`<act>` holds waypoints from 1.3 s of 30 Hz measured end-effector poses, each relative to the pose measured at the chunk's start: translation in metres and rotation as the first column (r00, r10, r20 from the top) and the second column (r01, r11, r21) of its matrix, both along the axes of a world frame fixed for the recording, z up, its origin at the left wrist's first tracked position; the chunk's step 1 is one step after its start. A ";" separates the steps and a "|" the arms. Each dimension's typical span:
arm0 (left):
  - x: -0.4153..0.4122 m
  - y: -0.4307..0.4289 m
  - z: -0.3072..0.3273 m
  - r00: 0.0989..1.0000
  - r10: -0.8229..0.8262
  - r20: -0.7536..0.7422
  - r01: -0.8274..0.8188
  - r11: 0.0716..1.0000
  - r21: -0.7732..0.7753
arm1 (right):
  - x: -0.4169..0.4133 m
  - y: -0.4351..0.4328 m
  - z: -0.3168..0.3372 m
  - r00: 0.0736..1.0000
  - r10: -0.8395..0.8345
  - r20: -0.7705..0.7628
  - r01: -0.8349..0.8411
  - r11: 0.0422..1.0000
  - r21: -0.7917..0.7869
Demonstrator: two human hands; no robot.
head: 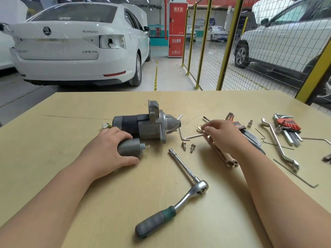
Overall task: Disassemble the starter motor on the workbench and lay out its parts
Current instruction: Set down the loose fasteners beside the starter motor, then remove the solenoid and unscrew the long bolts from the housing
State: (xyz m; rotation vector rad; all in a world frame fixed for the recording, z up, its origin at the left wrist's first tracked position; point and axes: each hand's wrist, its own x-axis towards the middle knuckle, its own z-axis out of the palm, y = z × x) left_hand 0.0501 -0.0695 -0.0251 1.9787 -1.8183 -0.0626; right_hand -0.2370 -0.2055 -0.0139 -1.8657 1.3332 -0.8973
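Left hand [107,151] was wrapped round a grey cylinder [130,146], fingers over the top and thumb underneath, holding it on the workbench [71,122]. Just beyond those knuckles lay the starter motor [146,126] on its side, nose cone pointing toward the right hand [223,135]. That right hand sat low, fingers bent over the open end of a spanner [222,154]. Whether it actually gripped the tool, I could not tell.

Holders next. One hex key set [250,136] fanned out from its dark holder right behind the right hand, partly hidden by it. A second set in a red holder [286,125] sat well out past it on the outer side.

Counting now:
- Two screws [184,146] stood between the hands, just short of the motor's flange.
- One ratchet [179,199] with an extension bar lay nearer the body, between the forearms.
- One bent hex key [188,136] lay just beside the right fingertips.
- One small socket [250,123] and one long offset ring spanner [279,145] lay off the right wrist's outer side.
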 end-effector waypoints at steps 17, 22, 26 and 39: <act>-0.003 0.016 0.040 0.791 0.543 0.281 -0.596 0.789 0.154 | -0.013 0.108 0.000 0.534 0.460 -0.710 -0.759 0.630 -0.163; -0.019 -0.021 0.039 0.934 0.180 0.308 -0.184 0.983 -0.016 | -0.007 0.104 -0.011 0.840 0.382 -0.385 -0.529 0.735 -0.425; -0.019 -0.053 0.041 0.924 0.035 0.382 -0.104 0.981 0.161 | -0.003 0.089 -0.011 0.942 0.147 0.302 -0.129 0.989 -0.077; -0.042 -0.009 0.073 0.928 0.301 0.219 -0.342 0.922 0.182 | -0.021 0.070 -0.009 0.807 -0.038 0.590 -0.107 0.972 0.209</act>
